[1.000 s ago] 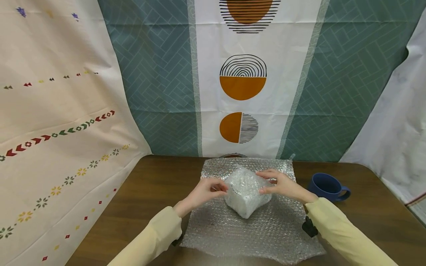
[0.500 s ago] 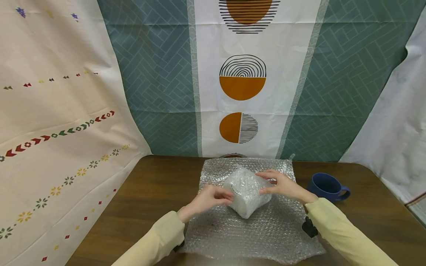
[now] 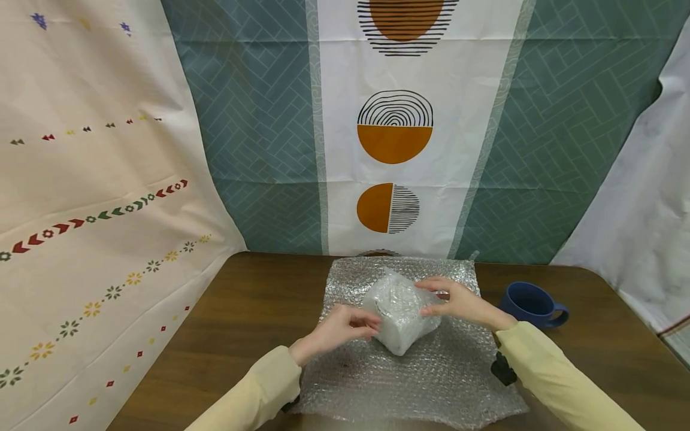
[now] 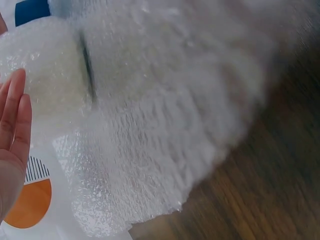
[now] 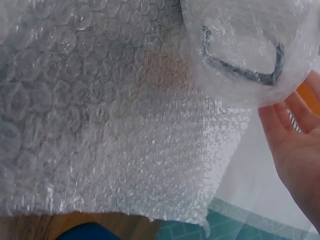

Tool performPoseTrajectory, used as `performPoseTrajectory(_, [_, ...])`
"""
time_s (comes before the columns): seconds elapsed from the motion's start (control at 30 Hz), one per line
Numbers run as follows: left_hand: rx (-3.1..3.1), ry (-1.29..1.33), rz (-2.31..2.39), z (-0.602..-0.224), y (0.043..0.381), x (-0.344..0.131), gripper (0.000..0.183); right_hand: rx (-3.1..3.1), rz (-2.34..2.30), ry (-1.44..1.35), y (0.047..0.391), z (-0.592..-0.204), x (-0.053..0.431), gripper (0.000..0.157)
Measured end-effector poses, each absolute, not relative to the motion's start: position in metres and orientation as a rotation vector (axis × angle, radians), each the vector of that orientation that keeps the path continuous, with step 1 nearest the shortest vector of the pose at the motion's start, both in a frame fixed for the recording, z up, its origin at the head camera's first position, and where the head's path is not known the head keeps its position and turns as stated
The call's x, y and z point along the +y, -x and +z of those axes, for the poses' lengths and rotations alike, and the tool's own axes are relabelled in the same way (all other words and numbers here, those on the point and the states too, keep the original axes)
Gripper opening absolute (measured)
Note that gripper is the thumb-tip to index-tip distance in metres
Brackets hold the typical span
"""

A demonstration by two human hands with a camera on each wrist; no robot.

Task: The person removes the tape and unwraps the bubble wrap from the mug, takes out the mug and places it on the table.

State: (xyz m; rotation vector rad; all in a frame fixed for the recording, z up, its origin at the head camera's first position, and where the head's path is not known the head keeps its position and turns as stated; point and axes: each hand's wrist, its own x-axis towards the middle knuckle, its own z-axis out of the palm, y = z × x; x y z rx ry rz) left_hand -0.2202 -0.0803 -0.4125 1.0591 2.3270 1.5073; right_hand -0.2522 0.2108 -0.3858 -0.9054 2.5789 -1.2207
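A bundle wrapped in bubble wrap (image 3: 401,320) sits tilted on a larger bubble wrap sheet (image 3: 409,386) in the head view. My right hand (image 3: 460,305) holds its right side, thumb in front and fingers farther back. Beside its left side is my left hand (image 3: 347,326), fingertips right at the wrap. In the left wrist view the left fingers (image 4: 10,112) are mostly straight, overlapping the bundle (image 4: 55,75). Through the layers, the right wrist view shows a dark U-shaped outline (image 5: 240,72); the wrapped object's kind is hidden.
A blue mug (image 3: 530,302) stands on the wooden table (image 3: 253,299), right of the sheet, its handle pointing right. Behind the table hangs a patterned curtain (image 3: 269,149). A cream cloth (image 3: 102,239) drapes along the left side, with a white cloth (image 3: 657,197) at the right.
My left hand has shifted right and slightly toward the front along the bundle's left side. My right hand and the bundle stay nearly in place.
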Motion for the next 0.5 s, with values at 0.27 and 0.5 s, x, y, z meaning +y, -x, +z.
performPoseTrajectory(0.27, [2.381, -1.048, 1.514, -0.4132, 0.2211, -0.0754, 0.017, 2.657, -1.175, 0.929, 0.2519, -0.3857, 0.2042, 0.068])
performPoseTrajectory(0.5, [2.4, -1.071, 1.549, -0.4151, 0.2208, -0.0758, 0.016, 2.652, -1.15, 0.967, 0.2526, -0.3836, 0.2037, 0.07])
